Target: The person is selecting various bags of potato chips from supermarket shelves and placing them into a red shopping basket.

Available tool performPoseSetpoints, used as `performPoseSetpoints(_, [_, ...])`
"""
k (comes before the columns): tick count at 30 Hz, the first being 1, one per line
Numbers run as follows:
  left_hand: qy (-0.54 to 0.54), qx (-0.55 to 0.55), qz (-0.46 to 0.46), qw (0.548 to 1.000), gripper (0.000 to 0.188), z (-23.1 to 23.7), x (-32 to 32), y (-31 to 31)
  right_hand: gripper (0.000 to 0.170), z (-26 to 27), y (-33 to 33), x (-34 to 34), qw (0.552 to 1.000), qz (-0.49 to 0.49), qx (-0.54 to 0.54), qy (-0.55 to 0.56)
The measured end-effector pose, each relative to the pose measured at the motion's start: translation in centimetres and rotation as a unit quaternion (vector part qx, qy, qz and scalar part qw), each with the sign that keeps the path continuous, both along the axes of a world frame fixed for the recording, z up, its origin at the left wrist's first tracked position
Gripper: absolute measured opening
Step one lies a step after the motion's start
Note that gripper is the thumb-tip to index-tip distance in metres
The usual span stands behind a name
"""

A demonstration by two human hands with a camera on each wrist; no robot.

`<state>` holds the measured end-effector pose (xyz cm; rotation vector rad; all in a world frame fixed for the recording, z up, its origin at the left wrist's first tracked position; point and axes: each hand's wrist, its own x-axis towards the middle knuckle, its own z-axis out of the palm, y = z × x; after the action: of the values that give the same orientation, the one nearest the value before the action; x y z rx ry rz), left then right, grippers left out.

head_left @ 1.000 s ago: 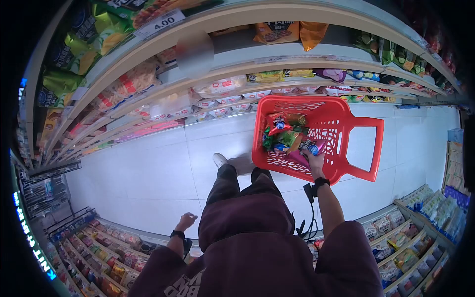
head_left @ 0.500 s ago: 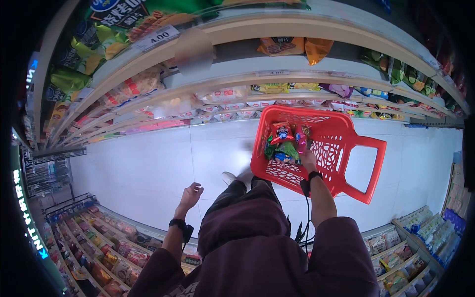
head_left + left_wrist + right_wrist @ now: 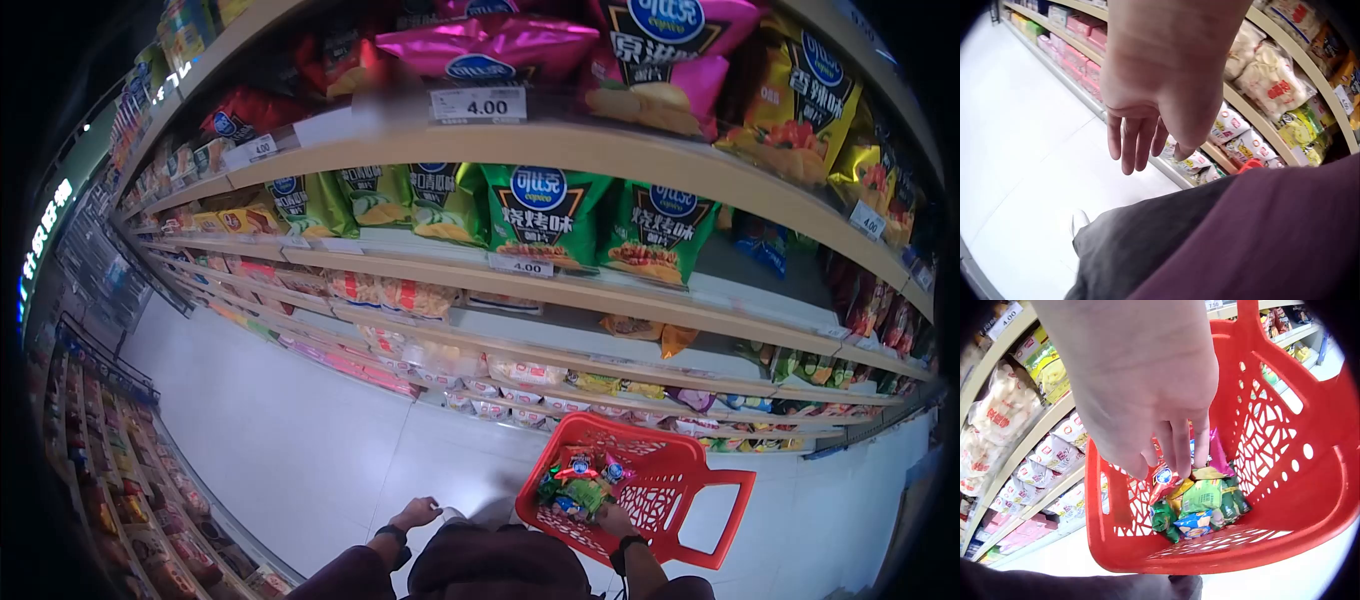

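A red plastic shopping basket (image 3: 1319, 481) with cut-out walls stands in front of the person. Inside it lie small snack bags: a red one (image 3: 1163, 478), a magenta one (image 3: 1218, 456), a green one (image 3: 1202, 495) and a blue one (image 3: 1194, 524), among others. Over the basket's near side hangs the right hand (image 3: 617, 522), its fingers pointing down and loosely extended. The magenta bag lies beyond the fingertips and shows apart from the hand in the head view. Left of the basket, the left hand (image 3: 1163, 94) hangs relaxed in the air and holds nothing.
Ahead rises a long shelf (image 3: 500, 262) with chip bags in pink, green (image 3: 545, 215) and yellow, with price tags. Lower shelves carry white snack packs. Another shelf row (image 3: 130, 490) runs along the left. White tiled floor (image 3: 290, 420) lies between them.
The head view has tilted up toward the shelves. The right hand gripped the magenta bag in the basket earlier; the bag now lies farther back and the hand is off it.
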<state>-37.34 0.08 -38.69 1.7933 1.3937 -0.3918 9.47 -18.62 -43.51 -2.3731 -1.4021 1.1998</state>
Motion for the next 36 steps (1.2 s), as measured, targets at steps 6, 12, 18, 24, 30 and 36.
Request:
performPoseSetpoints(6, [0.033,-0.057,-0.011,0.998,0.039,-3.7,-10.2,-4.6,0.039,3.3,-4.6,4.1,0.996,-0.030,-0.011,-0.086])
performPoseSetpoints(12, [0.030,-0.096,-0.023,0.995,0.039,-7.5,-12.6,-5.9,0.040,4.2,-8.2,6.3,0.974,-0.121,0.000,-0.191])
performPoseSetpoints(18, [-0.061,-0.048,0.031,0.997,0.046,-8.1,-9.6,-2.8,0.032,10.5,-3.1,2.6,0.956,-0.131,0.159,-0.210])
performPoseSetpoints(24, [-0.074,-0.026,-0.031,0.996,0.045,-7.3,-9.6,1.6,0.030,25.3,12.9,-3.9,0.899,-0.012,0.371,-0.234])
performPoseSetpoints(30, [-0.070,0.003,-0.006,0.997,0.045,-6.7,-13.4,2.5,0.043,48.6,26.0,-12.1,0.707,0.113,0.638,-0.283])
performPoseSetpoints(36, [-0.066,-0.060,0.137,0.987,0.043,-8.0,-20.8,-1.5,0.041,59.7,34.1,-13.7,0.585,0.092,0.709,-0.383])
